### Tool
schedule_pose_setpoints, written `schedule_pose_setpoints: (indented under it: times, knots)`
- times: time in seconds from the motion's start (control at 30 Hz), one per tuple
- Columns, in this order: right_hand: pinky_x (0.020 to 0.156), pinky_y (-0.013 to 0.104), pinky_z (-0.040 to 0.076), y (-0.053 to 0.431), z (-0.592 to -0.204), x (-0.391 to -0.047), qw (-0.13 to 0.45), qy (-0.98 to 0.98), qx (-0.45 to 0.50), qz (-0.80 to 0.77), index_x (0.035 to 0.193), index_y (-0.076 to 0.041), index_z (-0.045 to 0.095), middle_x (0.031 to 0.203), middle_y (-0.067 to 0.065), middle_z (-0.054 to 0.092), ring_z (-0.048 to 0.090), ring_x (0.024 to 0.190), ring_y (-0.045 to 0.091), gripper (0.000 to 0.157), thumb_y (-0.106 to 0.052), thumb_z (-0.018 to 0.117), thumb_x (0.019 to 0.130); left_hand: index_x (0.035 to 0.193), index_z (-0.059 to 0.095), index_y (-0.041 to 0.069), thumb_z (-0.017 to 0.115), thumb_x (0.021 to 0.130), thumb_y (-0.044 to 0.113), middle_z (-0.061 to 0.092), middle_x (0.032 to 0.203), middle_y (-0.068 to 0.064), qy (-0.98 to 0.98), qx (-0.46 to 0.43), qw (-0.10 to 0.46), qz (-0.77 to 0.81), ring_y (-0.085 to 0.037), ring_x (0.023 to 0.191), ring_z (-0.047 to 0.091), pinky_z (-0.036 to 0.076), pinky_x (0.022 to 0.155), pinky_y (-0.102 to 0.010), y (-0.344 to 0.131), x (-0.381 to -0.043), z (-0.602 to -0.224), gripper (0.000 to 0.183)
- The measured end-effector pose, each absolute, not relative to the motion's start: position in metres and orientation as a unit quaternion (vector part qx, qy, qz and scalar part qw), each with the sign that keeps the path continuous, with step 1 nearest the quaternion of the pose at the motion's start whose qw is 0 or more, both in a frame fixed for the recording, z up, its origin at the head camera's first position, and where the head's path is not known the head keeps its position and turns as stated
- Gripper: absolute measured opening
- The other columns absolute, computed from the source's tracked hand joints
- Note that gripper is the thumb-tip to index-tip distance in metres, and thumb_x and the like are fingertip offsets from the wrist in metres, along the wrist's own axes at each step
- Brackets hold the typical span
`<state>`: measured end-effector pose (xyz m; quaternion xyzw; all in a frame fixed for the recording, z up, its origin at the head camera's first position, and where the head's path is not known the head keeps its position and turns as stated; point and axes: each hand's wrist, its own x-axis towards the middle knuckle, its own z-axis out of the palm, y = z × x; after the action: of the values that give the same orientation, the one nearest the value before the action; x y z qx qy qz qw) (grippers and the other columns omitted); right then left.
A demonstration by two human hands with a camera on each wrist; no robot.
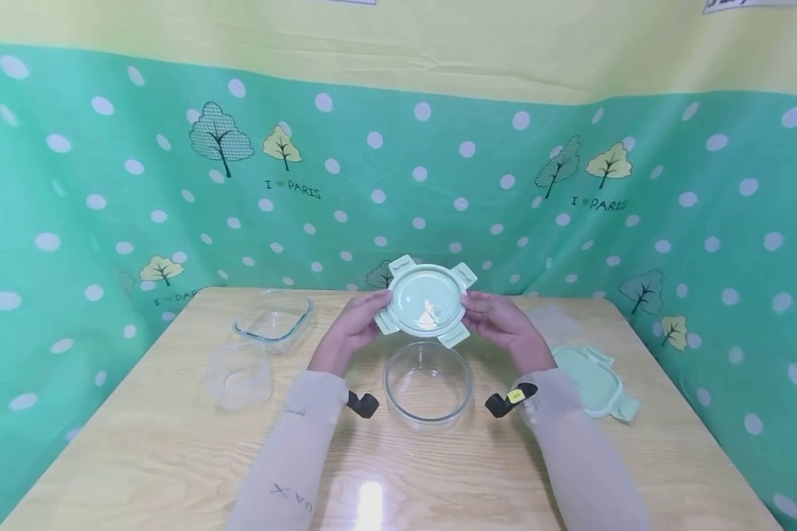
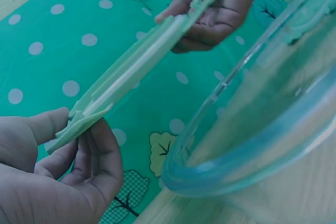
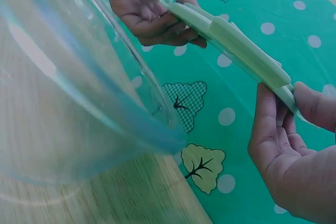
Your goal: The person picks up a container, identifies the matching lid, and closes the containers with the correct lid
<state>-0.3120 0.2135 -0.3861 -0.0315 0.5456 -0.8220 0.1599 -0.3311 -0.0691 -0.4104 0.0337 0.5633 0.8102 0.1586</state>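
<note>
A round pale green lid [image 1: 428,301] with several side flaps is held up between both hands, tilted so its top faces the head camera. My left hand [image 1: 355,328] pinches its left edge, thumb on one face and fingers on the other, as the left wrist view shows. On the opposite edge my right hand [image 1: 505,328] pinches it the same way; its thumb and fingers [image 3: 266,109] are plain in the right wrist view. Below and nearer to me, apart from the lid, a round glass bowl [image 1: 429,409] stands uncovered on the table.
At the left are a rectangular glass container [image 1: 275,332] and a cloudy clear container [image 1: 239,376]. At the right a pale green rectangular lid [image 1: 591,383] lies beside my forearm, with a translucent piece [image 1: 553,324] behind it. A dotted green curtain [image 1: 345,177] hangs behind the wooden table [image 1: 192,457].
</note>
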Motion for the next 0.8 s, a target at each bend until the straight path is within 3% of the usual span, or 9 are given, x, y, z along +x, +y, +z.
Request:
schedule_pose_setpoints:
  times: [0.33, 0.63, 0.8]
  knots:
    - [0.083, 0.022, 0.058, 0.2098, -0.3876, -0.312, 0.154, 0.539, -0.036, -0.827, 0.118, -0.001, 0.056, 0.096, 0.006, 0.069, 0.068, 0.088, 0.014, 0.016, 0.003, 0.05, 0.104, 0.147, 0.05, 0.003, 0.057, 0.105, 0.015, 0.068, 0.111, -0.005, 0.554, 0.019, 0.159, 0.817, -0.017, 0.098, 0.068, 0.06, 0.089, -0.031, -0.0734, -0.3268, -0.4142, 0.045]
    - [0.09, 0.023, 0.058, 0.2073, -0.3857, -0.3104, 0.153, 0.52, -0.033, -0.839, 0.135, 0.001, 0.047, 0.104, 0.006, 0.07, 0.069, 0.095, 0.014, 0.03, 0.002, 0.05, 0.105, 0.15, 0.045, 0.0, 0.053, 0.107, 0.013, 0.069, 0.108, -0.004, 0.54, 0.017, 0.164, 0.825, -0.015, 0.096, 0.068, 0.059, 0.087, -0.029, -0.0774, -0.3277, -0.4139, 0.046]
    - [0.094, 0.025, 0.057, 0.2046, -0.3818, -0.3085, 0.15, 0.517, -0.045, -0.842, 0.149, 0.006, 0.037, 0.109, 0.007, 0.071, 0.07, 0.098, 0.015, 0.047, 0.005, 0.049, 0.104, 0.15, 0.044, 0.0, 0.051, 0.107, 0.012, 0.07, 0.105, -0.002, 0.522, 0.011, 0.161, 0.837, -0.014, 0.095, 0.068, 0.059, 0.084, -0.027, -0.0787, -0.3264, -0.4097, 0.045]
